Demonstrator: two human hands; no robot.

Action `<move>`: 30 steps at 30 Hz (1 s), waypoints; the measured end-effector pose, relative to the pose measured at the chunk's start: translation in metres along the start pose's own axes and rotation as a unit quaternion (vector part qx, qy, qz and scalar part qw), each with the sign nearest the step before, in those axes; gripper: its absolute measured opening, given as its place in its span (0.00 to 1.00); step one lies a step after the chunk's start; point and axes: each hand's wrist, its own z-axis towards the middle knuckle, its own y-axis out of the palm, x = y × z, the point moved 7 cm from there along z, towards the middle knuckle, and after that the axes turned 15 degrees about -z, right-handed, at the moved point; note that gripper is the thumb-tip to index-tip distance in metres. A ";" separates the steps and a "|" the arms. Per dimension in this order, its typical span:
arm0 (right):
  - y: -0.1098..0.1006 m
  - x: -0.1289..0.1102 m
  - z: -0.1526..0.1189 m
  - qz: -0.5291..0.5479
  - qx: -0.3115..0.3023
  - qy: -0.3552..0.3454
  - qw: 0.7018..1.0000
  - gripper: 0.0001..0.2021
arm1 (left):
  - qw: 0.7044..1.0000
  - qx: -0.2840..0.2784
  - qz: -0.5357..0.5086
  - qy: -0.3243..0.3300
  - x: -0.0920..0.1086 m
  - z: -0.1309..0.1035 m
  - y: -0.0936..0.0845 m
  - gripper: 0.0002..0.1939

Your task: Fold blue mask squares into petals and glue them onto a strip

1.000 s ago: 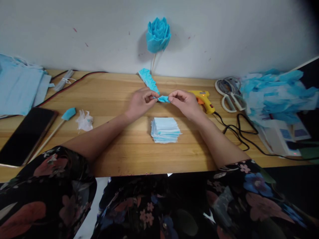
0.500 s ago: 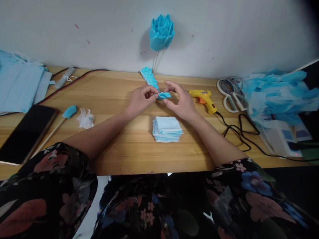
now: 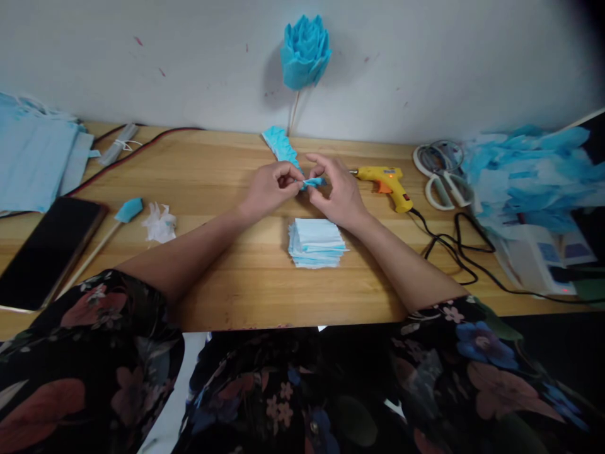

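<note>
Between my hands is a small folded piece of blue mask fabric [image 3: 314,182]. My left hand [image 3: 271,189] pinches its left end with thumb and fingertips. On its right side, my right hand [image 3: 338,189] closes thumb and fingers around the piece. Just behind, a row of folded blue petals [image 3: 281,146] runs up toward the wall, its near end partly hidden by my fingers. Nearer to me lies a stack of cut mask pieces [image 3: 316,243]. A blue fabric flower [image 3: 305,53] on a thin stick stands against the wall.
Right of my hands lie a yellow glue gun [image 3: 385,183] with a black cord, scissors [image 3: 444,189] and a heap of blue scraps [image 3: 534,176]. At left are a mask pile [image 3: 35,154], a phone [image 3: 50,252], a blue-tipped stick [image 3: 128,210], white scraps [image 3: 159,222] and bagged glue sticks [image 3: 118,145].
My right hand has moved slightly left, and its fingers have closed onto the folded piece. The view has shifted a little.
</note>
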 end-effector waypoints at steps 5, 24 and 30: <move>0.000 0.001 0.000 0.012 -0.016 0.031 0.999 0.25 | 1.000 -0.004 0.011 -0.010 0.001 -0.001 0.001 0.03; -0.005 -0.001 0.001 0.038 -0.054 0.023 0.998 0.31 | 0.999 0.023 0.002 -0.031 -0.002 0.001 -0.003 0.01; -0.006 0.004 -0.001 0.042 -0.054 0.047 0.997 0.31 | 0.999 0.026 0.007 -0.035 -0.003 0.001 -0.003 0.01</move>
